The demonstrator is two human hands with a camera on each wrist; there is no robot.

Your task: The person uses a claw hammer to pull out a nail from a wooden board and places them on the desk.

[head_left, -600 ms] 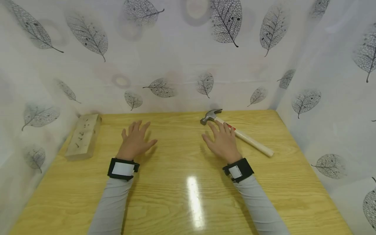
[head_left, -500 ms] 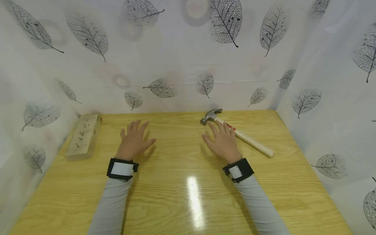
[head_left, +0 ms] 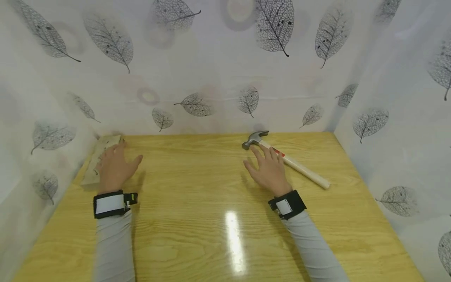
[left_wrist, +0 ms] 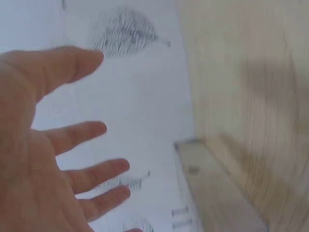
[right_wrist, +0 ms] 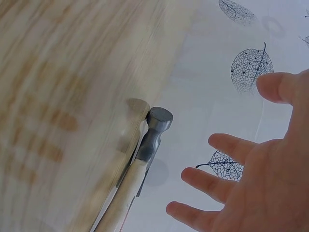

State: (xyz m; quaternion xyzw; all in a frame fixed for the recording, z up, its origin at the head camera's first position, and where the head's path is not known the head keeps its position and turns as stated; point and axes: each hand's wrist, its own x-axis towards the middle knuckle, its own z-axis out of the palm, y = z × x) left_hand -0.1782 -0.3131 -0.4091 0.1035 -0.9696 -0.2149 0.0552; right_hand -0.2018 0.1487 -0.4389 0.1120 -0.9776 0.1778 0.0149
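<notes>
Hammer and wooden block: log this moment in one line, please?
left hand: spread, near wooden block; right hand: spread, near hammer; holding: nothing

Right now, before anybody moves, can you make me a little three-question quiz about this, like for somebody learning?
1. True or false: the hammer lies on the table with no hand gripping it.
2. Which is nearer to the left hand? A) The hammer. B) The wooden block.
3. Fill in the blank: the white backdrop is printed with dark ____.

Key: 1. True. 2. B. 3. Leaves.
</notes>
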